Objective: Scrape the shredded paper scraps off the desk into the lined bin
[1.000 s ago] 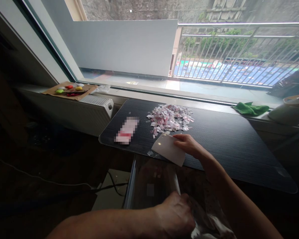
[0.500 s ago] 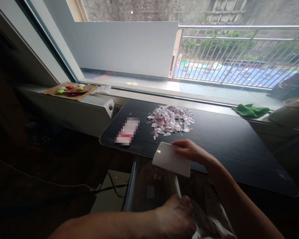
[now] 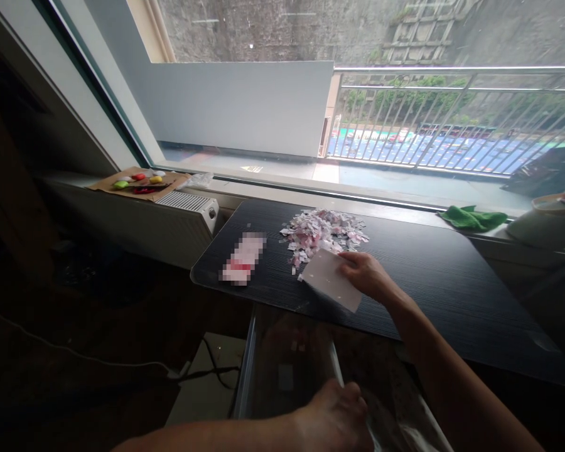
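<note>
My right hand [image 3: 365, 274] pinches a white card [image 3: 332, 280] by its right edge. The card is tilted over the dark tabletop [image 3: 433, 289], its upper edge against or just in front of a heap of torn paper scraps [image 3: 322, 229]. Below the table's front edge, my left hand [image 3: 339, 411] is closed around the rim of a see-through container [image 3: 268, 351]. A few pale scraps show inside it. The fingers of this hand are partly hidden behind its back.
A blurred-out pink and white slip [image 3: 243, 258] lies on the table's left side. Beyond it are a white radiator [image 3: 169, 226] and cardboard [image 3: 144, 185] with colourful lumps. A green cloth [image 3: 473, 218] rests on the sill at right. Cables [image 3: 211, 370] cross a pale box at lower left.
My right hand has carried the card up and forward, from above the container to the paper heap. My left hand keeps its hold on the rim. The view has tipped slightly upward.
</note>
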Demonstrator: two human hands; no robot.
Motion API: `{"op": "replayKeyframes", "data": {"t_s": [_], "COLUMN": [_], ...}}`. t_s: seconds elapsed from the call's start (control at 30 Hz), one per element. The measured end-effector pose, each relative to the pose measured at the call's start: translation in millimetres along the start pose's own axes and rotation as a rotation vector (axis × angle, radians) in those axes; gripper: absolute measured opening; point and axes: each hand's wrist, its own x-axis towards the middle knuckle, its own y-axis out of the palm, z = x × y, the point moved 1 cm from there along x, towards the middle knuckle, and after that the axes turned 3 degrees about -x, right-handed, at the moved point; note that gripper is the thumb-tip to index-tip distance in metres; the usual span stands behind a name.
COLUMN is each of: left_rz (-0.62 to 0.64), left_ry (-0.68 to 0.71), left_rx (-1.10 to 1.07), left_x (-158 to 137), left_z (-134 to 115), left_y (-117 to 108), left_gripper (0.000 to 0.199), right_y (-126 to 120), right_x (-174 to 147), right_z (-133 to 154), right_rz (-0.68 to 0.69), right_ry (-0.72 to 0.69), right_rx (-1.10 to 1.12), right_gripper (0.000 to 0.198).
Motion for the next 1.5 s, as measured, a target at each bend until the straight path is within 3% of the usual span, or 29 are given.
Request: {"op": "replayKeyframes", "data": {"t_s": [0.27,0.43,0.73,0.9,1.07,1.2,1.33,1.5], "left_rz": [0.134,0.106,0.137,0.044,0.082,0.034,-0.014,0.045], "left_ry": [-0.032,-0.045,-0.047,-0.054,-0.059,-0.049,-0.054,-0.038], "left_rx": [-0.030,-0.053,-0.081,-0.058,-0.049,-0.027,0.006,-0.035], "left_x": [8.6,4.9,7.1,3.3,5.9,5.5,-0.1,-2.5], "left_z": [-1.6,-0.5,-1.9,-1.3,-0.3,0.5,0.5,0.8], "left_y": [3.3,-2.6,-7.3,-9.6,-3.7,5.6,3.4,-7.1], "left_gripper": [0.021,0.022,0.020,0.019,0.023,0.024,0.021,0.022], "right_y": [0.8,1.1,-10.8,-14.6,-1.6,7.0,-9.8,-44.3], "right_x": [6.0,5.2,-11.1,-14.2,-6.2,1.0,-8.2,-33.5], "right_z": [10.2,16.1,11.5,10.2,25.1,33.9,14.2,-24.0], "right_rz": [-0.053,0.021,-0.004,-0.009,0.017,0.033,0.039,0.064], "right_ry": [-0.027,-0.070,-0.065,-0.059,-0.119,-0.115,-0.048,0.113], "right_rx": [0.039,0.015,-0.077,-0.089,-0.032,-0.058,-0.143,-0.064], "right_gripper": [0.044,0.042,0.041,0.041,0.043,0.043,0.036,0.037]}}
